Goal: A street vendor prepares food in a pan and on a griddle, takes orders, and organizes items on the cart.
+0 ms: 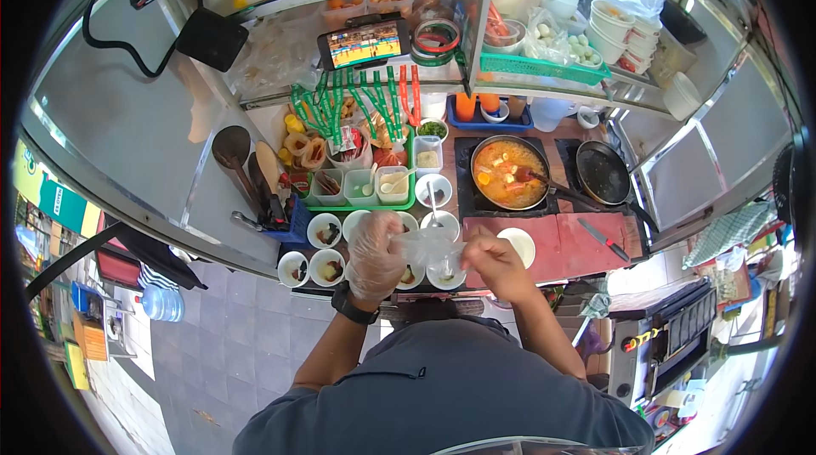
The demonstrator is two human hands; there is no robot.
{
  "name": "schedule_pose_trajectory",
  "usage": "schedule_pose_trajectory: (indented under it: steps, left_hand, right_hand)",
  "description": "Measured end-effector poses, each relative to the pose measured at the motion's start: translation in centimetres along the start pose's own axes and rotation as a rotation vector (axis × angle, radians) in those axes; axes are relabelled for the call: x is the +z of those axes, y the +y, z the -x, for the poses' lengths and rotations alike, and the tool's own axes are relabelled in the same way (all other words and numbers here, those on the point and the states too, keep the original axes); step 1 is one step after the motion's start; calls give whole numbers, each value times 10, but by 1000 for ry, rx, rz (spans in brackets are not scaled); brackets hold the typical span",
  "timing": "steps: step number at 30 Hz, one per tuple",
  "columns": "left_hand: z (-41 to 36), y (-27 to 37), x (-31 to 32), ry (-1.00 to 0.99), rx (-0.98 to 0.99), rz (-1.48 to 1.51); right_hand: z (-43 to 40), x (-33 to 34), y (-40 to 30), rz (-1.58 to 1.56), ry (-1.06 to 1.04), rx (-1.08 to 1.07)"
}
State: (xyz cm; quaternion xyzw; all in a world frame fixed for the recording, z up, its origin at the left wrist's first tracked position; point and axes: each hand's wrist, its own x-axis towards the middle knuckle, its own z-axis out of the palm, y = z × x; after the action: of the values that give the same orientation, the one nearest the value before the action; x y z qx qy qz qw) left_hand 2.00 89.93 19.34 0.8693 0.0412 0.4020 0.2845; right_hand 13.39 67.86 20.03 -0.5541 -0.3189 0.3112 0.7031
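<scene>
A clear plastic glove covers my left hand (375,255), whose fingers hold one end of a second clear plastic glove (430,250). My bare right hand (500,264) grips the other side of that glove. Both hands are above small white bowls, some partly hidden; the bowls at the left (327,267) hold dark and pale seasonings. A spoon (432,200) stands in a bowl just beyond the hands. To the right, an orange soup with pieces in it fills a pan (510,173), and a red utensil rests in it.
A red cutting board (529,238) carries a white bowl and a knife (604,239). An empty black frying pan (602,172) is at the right. A green tray (357,207) of condiment tubs stands beyond the bowls. A glass shelf holds a phone (363,44) above.
</scene>
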Motion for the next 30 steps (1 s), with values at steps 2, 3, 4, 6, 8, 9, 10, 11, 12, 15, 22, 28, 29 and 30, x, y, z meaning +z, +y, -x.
schedule_pose_trajectory:
  steps: [2,3,4,6,8,9,10,11,12,15,22,28,29,30]
  left_hand:
    - [1,21,0,-100,-111,168]
    - [2,29,1,-192,-222,333]
    - [7,29,5,-232,-348,445]
    - [6,25,7,-253,-580,748]
    - [3,21,8,-273,-815,1050]
    - [1,20,8,-181,-1032,1263]
    - [0,19,8,-78,-1249,1470]
    - [-1,17,8,39,-1466,1673]
    - [12,-7,5,-113,-1389,1914]
    - [18,-15,18,-38,-1324,1847]
    - [21,-9,18,-367,-213,532]
    - [5,12,14,-297,-75,314]
    - [8,14,14,-300,-272,644]
    - [9,7,16,-312,-289,650]
  right_hand:
    - [-4,13,-5,868,177,-74]
    - [-6,17,0,867,183,-74]
    - [-8,19,8,979,253,-165]
    - [-5,21,11,1129,273,-201]
    - [-2,15,24,583,154,-27]
    - [-3,15,22,33,23,135]
    - [-1,13,17,32,24,135]
    - [2,12,8,-328,28,161]
    - [5,10,-3,-690,34,177]
    - [1,-14,34,-312,72,276]
    - [1,24,26,1078,425,-156]
    - [-6,-5,-49,974,207,-269]
    - [-13,-22,-63,1007,217,-356]
    - [-21,-43,-80,1013,279,-387]
